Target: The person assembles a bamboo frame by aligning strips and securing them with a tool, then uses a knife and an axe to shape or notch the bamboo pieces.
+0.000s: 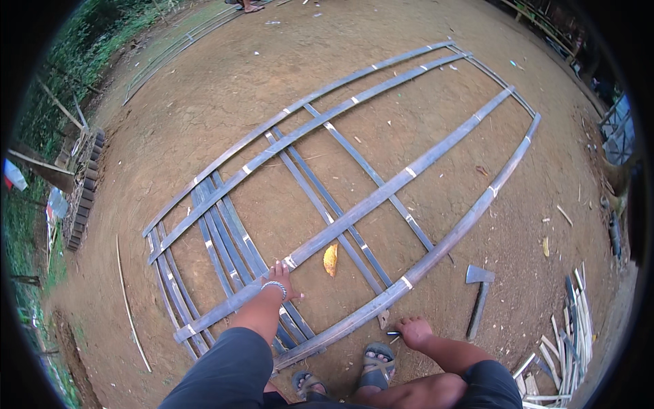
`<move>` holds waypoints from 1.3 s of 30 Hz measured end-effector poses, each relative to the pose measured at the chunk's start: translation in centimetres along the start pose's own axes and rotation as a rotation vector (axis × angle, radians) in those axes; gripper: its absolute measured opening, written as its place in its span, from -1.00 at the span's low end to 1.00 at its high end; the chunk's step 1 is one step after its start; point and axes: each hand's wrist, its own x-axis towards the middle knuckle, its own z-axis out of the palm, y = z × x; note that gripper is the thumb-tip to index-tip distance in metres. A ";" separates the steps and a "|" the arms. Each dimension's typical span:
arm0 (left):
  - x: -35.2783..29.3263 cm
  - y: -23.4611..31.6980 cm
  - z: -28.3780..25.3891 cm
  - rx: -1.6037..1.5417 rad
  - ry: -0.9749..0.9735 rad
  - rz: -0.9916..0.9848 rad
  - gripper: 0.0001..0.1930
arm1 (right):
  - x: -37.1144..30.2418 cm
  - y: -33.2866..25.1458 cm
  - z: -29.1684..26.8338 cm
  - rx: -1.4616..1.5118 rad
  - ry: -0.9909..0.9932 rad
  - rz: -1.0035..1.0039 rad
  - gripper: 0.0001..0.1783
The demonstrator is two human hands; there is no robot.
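Observation:
A large frame of split bamboo lies on the brown ground, with long bamboo strips [371, 202] crossed by shorter slats [353, 155]. Pale bands mark many of the strips. My left hand [279, 278] rests on one long strip, fingers spread, a bracelet at the wrist. Beyond the near curved strip, my right hand [414, 332] is low by the ground with a short dark pen-like thing [393, 334] between thumb and fingers; its exact kind is too small to make out. A small brown wooden piece [383, 318] sits beside that hand, against the frame's near edge.
A hatchet [479, 300] lies on the ground to the right. Farther right is a heap of split bamboo sticks [572, 341]. An orange-yellow leaf-like piece [330, 260] lies inside the frame. Another person's foot [254, 8] shows at the far edge.

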 end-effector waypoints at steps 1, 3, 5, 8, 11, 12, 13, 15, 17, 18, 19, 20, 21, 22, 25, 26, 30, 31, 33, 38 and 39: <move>-0.2 0.6 -0.1 0.000 0.005 0.007 0.30 | -0.8 0.3 -0.7 0.003 -0.027 0.021 -0.75; -0.1 1.1 0.0 -0.016 0.025 0.018 0.28 | -2.0 1.5 -1.9 0.052 -0.002 0.225 -0.73; -0.6 1.1 -0.2 -0.029 0.031 0.013 0.23 | -3.3 2.6 -4.2 0.134 0.033 0.441 -0.66; -1.0 0.6 -0.4 -0.088 0.072 -0.001 0.22 | -8.5 4.1 -10.2 0.366 0.358 0.711 -0.38; -1.1 0.6 -0.1 -0.124 0.065 0.036 0.21 | -17.5 6.8 -13.8 0.346 0.505 0.877 -0.23; -1.2 0.6 -0.1 -0.144 0.060 0.051 0.21 | -21.3 8.3 -13.6 0.327 0.537 0.898 -0.13; -1.2 0.2 0.0 -0.157 0.050 0.050 0.21 | -24.6 8.1 -14.3 0.230 0.497 0.970 -0.17; -0.6 -1.0 0.5 -0.176 0.029 0.056 0.25 | -30.8 6.5 -15.6 0.124 0.605 1.062 -0.28; -0.9 -0.4 0.2 -0.185 -0.003 0.085 0.26 | -37.6 7.7 -15.6 0.045 0.691 1.175 -0.34; -0.8 -0.3 -0.4 -0.182 -0.013 0.092 0.27 | -39.6 8.7 -15.5 0.018 0.737 1.247 -0.38; -0.7 -0.5 -0.5 -0.181 -0.007 0.078 0.27 | -40.3 9.0 -15.7 -0.095 0.868 1.243 -0.44; -0.6 -0.8 -0.5 -0.181 -0.004 0.061 0.28 | -40.5 9.7 -15.9 -0.209 0.994 1.232 -0.49; -0.5 -0.8 -0.3 -0.182 -0.004 0.049 0.28 | -40.9 11.3 -16.5 -0.121 1.099 1.209 -0.60; -0.5 -0.3 0.1 -0.178 0.004 0.058 0.28 | -41.3 13.5 -16.8 -0.039 1.169 1.223 -0.64; -0.8 0.2 -0.2 -0.160 0.026 0.039 0.28 | -36.2 18.2 -18.5 0.559 1.312 1.217 -0.70; -1.2 -0.8 -0.5 -0.150 0.016 0.016 0.28 | -31.9 16.6 -20.7 0.972 1.271 1.175 -0.70; -1.3 0.6 -0.2 -0.176 0.062 -0.036 0.21 | -19.5 21.6 -21.7 1.517 1.272 0.735 -0.53; -1.6 1.8 -0.6 -0.161 0.068 -0.035 0.19 | -17.3 23.2 -22.3 1.601 1.155 0.665 -0.28; -1.3 2.9 -0.8 -0.148 0.079 -0.067 0.19 | -11.9 25.4 -23.7 1.650 0.800 0.471 -0.35; -2.0 4.1 -0.9 -0.197 0.046 -0.271 0.19 | 5.1 24.3 -28.6 1.670 0.555 0.314 -0.63; -2.6 5.3 -0.9 -0.246 0.049 -0.299 0.19 | 7.9 24.6 -29.2 1.637 0.504 0.331 -0.64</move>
